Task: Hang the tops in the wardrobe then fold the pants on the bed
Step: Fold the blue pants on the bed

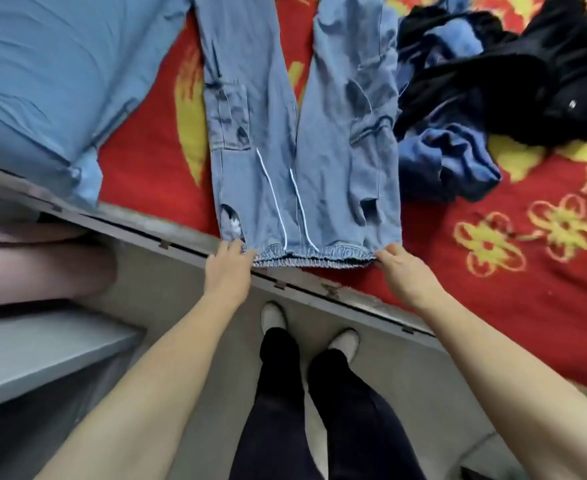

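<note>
Most of the view is taken by the bed [493,271], spread with a red blanket patterned in yellow flowers, its near edge running on a slant in front of the standing person. On it the light denim pants [285,150] lie flat and face up. Their long axis runs straight away from the person, the two legs reaching toward the far side and out of view at the top. A pale blue cloth [43,81] lies to the left of them; whether it is a top cannot be told. A heap of dark clothes [510,74] lies against the right leg. The left hand [228,271] pinches the left corner of the elastic waistband [313,259] and the right hand [408,275] pinches the right corner, fingers curled onto the cloth. The band is pulled straight between them at the bed's edge. Both hands are equally near, one at each end. A lengthwise fold looks to be next, one corner carried across to the other so that leg lies on leg. Two white drawstrings [271,188] trail up the front from the waistband and may need tucking in.
</note>
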